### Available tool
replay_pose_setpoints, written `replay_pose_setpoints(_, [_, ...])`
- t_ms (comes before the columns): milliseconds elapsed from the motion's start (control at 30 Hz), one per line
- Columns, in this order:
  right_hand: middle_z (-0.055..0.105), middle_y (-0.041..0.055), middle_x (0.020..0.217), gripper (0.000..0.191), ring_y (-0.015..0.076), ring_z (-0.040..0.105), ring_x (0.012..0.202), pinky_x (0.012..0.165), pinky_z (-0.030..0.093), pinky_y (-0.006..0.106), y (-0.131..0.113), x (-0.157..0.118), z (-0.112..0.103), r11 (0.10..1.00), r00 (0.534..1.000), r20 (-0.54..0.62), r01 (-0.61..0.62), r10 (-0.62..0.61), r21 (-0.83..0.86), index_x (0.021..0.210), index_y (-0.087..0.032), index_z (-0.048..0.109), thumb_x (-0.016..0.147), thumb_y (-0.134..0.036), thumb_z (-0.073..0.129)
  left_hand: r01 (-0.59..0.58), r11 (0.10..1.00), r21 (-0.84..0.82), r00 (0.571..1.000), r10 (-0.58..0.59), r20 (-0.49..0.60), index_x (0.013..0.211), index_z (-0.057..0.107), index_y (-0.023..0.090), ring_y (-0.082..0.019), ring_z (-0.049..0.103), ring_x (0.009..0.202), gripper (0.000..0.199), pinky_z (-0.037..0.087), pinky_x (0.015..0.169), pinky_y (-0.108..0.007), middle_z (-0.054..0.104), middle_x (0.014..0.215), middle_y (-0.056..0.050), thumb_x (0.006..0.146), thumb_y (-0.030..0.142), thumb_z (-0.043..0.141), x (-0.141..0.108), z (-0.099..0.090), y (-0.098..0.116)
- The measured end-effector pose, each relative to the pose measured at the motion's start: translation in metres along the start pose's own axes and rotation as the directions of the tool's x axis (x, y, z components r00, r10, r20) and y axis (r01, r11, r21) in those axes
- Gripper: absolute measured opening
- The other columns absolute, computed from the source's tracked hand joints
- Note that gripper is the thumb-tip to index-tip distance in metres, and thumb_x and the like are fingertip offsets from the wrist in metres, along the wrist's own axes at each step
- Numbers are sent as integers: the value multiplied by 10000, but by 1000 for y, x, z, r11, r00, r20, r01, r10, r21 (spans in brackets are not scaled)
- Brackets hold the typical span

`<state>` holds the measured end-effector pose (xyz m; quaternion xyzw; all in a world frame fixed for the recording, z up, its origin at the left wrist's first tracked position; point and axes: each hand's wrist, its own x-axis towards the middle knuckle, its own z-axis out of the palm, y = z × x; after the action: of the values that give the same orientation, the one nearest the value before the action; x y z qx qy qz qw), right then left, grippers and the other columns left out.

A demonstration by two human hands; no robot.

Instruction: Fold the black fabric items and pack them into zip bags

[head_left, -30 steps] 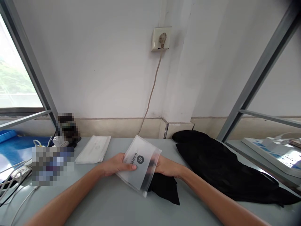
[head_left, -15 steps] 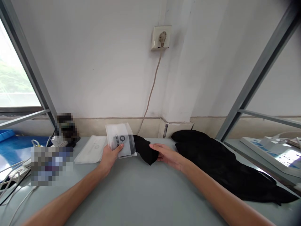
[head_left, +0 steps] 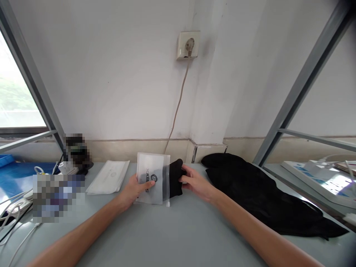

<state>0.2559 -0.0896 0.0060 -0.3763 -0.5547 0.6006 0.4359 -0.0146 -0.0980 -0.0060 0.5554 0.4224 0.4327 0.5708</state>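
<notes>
My left hand (head_left: 137, 190) grips a translucent white zip bag (head_left: 152, 167) with a dark round logo and lettering, thumb on its front face. Part of a folded black cloth (head_left: 175, 180) sticks out of the bag's right-hand opening; a dark shape shows faintly through the plastic. My right hand (head_left: 196, 181) pinches the cloth's outer end between thumb and fingers. To the left lies a stack of similar white bags (head_left: 109, 177) on the table. A long heap of black cloth (head_left: 258, 196) rests at the right, beyond my right forearm.
A grey table (head_left: 167, 237) runs to the wall. White power strips (head_left: 319, 181) lie at the right behind a metal post (head_left: 294, 85). Cables, a blue surface (head_left: 25, 178) and blurred items are at the left. A cord hangs from a wall socket (head_left: 188, 45).
The bag has moved right and turned more upright. More of the black cloth is inside it, and less sticks out between the bag and my right hand.
</notes>
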Motion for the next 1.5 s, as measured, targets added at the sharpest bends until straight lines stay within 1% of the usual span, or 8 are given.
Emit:
replay_pose_setpoints(167, [733, 35, 1115, 523, 258, 660, 1120, 946, 520, 371, 1, 3, 3, 973, 987, -160, 53, -16, 227, 1186, -262, 651, 716, -341, 865, -18, 998, -63, 989, 8, -151, 1169, 728, 194, -307, 712, 1144, 505, 594, 943, -393, 759, 1228, -123, 784, 485, 878, 2, -2, 3])
replay_pose_setpoints(400, [729, 7, 1015, 531, 213, 668, 981, 844, 504, 334, -4, -5, 5, 995, 998, 56, -8, 2, 101, 1217, -278, 639, 750, -365, 876, 72, 996, -44, 991, -67, 112, 1240, 696, 192, -315, 717, 1131, 579, 596, 937, -409, 747, 1250, -136, 769, 462, 896, -6, 4, 6])
replay_pose_setpoints(667, [746, -5, 985, 438, 221, 664, 957, 858, 477, 354, 7, 1, 8, 995, 985, -163, 67, -54, 74, 1185, -293, 640, 807, -411, 826, -64, 997, 48, 963, 74, -260, 1184, 704, 188, -327, 705, 1121, 577, 576, 922, -398, 766, 1172, -119, 761, 543, 871, -2, 6, 3])
replay_pose_setpoints(833, [745, 30, 1124, 475, 265, 650, 1125, 997, 471, 414, 8, -1, 11, 990, 993, -35, 114, -117, -87, 1242, -298, 633, 816, -394, 817, -7, 999, 31, 1000, 8, -18, 1313, 635, 223, -318, 694, 1160, 672, 580, 924, -402, 730, 1275, -124, 751, 477, 901, -6, 8, 7])
replay_pose_setpoints(1033, [731, -4, 1071, 542, 208, 663, 962, 860, 510, 353, 10, -1, 16, 987, 987, -60, 149, -152, -57, 1187, -307, 564, 758, -372, 887, -4, 999, 51, 998, 7, -68, 1213, 686, 198, -316, 732, 1045, 609, 590, 853, -389, 774, 1138, -116, 711, 448, 925, -7, 10, 7])
replay_pose_setpoints(1133, [717, 16, 1161, 502, 209, 644, 1052, 911, 505, 344, 7, -3, 18, 996, 982, -188, 47, -33, 73, 1174, -299, 607, 776, -446, 877, -62, 998, -7, 972, 59, -225, 1212, 678, 197, -308, 736, 1028, 602, 593, 835, -379, 778, 1120, -112, 717, 438, 921, -4, 7, 8])
replay_pose_setpoints(1267, [741, 83, 1053, 397, 201, 644, 894, 849, 507, 350, 9, -6, 21, 976, 980, 72, -194, 188, 102, 1002, -189, 728, 859, -556, 772, -92, 990, -106, 945, 53, -324, 1169, 678, 195, -287, 739, 975, 596, 595, 792, -363, 781, 1099, -100, 689, 438, 935, 0, 5, 9])
replay_pose_setpoints(1500, [735, 3, 1111, 351, 240, 628, 1116, 1040, 449, 388, 14, -6, 37, 979, 945, -261, 204, -195, 6, 1093, -291, 709, 812, -461, 832, -16, 992, -122, 992, 0, -127, 1235, 687, 199, -319, 727, 1081, 603, 596, 843, -375, 761, 1195, -135, 735, 446, 917, -8, 15, 6])
